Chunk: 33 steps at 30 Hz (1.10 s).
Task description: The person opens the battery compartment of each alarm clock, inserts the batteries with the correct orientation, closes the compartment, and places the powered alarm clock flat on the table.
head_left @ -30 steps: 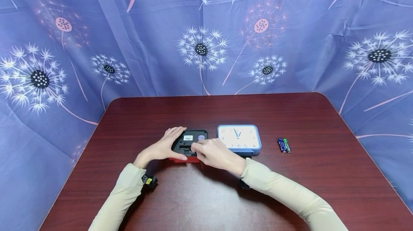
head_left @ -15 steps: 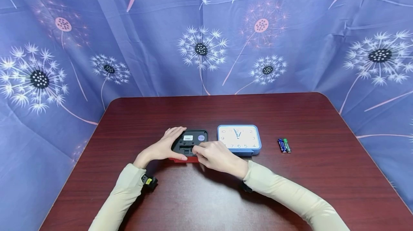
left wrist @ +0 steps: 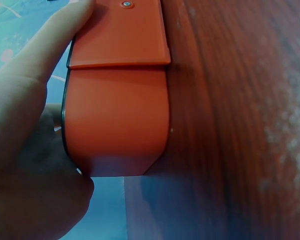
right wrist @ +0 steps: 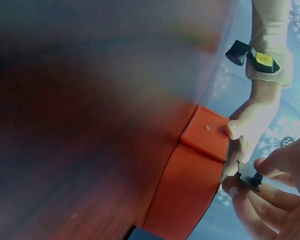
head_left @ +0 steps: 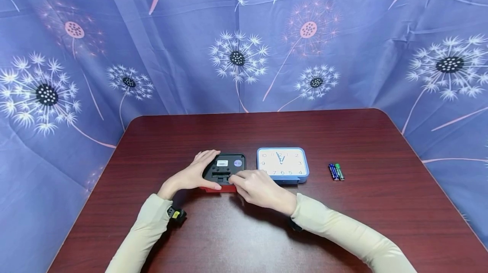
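Note:
A red alarm clock (head_left: pixel 228 158) lies face down, its black back with a barcode label and a round sticker turned up. My left hand (head_left: pixel 190 174) grips its left end, thumb along the near side and fingers at the far side. In the left wrist view the red casing (left wrist: pixel 117 110) fills the space beside the thumb. A battery slot (head_left: pixel 220 175) shows uncovered in the back. At its right edge my right hand (head_left: pixel 259 189) pinches a small black battery cover (right wrist: pixel 249 177), seen best in the right wrist view, just off the clock's back.
A blue alarm clock (head_left: pixel 282 163) lies face up to the right of the red one, close to my right hand. Farther right, a blue battery (head_left: pixel 333 172) and a green battery (head_left: pixel 339 172) lie side by side on the dark wooden table (head_left: pixel 244 239). A patterned curtain (head_left: pixel 190 31) hangs behind.
My right hand has drawn slightly right and toward me, showing more of the battery slot. The left hand and the red alarm clock have stayed in place.

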Tool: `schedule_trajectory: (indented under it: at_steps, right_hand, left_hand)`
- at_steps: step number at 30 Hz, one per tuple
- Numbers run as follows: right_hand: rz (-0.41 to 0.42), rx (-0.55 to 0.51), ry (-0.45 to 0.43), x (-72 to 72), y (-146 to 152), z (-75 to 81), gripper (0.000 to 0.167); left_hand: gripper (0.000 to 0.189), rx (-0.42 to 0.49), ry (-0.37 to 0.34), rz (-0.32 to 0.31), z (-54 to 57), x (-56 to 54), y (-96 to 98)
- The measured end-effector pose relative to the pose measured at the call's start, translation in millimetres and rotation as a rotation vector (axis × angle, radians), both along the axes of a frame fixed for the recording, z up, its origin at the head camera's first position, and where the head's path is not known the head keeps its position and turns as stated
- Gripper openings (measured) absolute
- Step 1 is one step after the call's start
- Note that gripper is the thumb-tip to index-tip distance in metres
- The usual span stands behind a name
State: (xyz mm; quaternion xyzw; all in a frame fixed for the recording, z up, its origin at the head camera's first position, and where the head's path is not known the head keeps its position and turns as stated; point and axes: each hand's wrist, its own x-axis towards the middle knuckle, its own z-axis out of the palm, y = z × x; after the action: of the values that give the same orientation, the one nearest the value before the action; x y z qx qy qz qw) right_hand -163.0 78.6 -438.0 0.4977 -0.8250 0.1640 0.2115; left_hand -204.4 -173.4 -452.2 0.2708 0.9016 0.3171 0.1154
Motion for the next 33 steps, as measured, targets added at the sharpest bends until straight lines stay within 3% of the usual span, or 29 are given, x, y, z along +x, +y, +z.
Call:
schedule_trajectory:
  at_steps: [14,20,28,33]
  right_hand:
    - [0.039,-0.017,0.011,7.7,2.3,-3.9,0.025]
    - [0.044,0.001,-0.022,11.5,2.7,-3.8,0.021]
    - [-0.008,0.075,-0.053,16.0,3.2,-1.9,0.025]
    - [-0.039,0.181,-0.097,18.4,4.0,0.2,0.010]
  left_hand:
    - [0.106,0.008,0.016,0.002,-1.8,0.3,-0.3]
    - [0.107,0.005,0.019,0.007,-2.4,-0.1,-1.3]
    - [0.106,-0.002,0.012,0.013,-1.4,0.5,-1.1]
    - [0.105,-0.001,0.018,0.012,-1.4,0.2,-0.4]
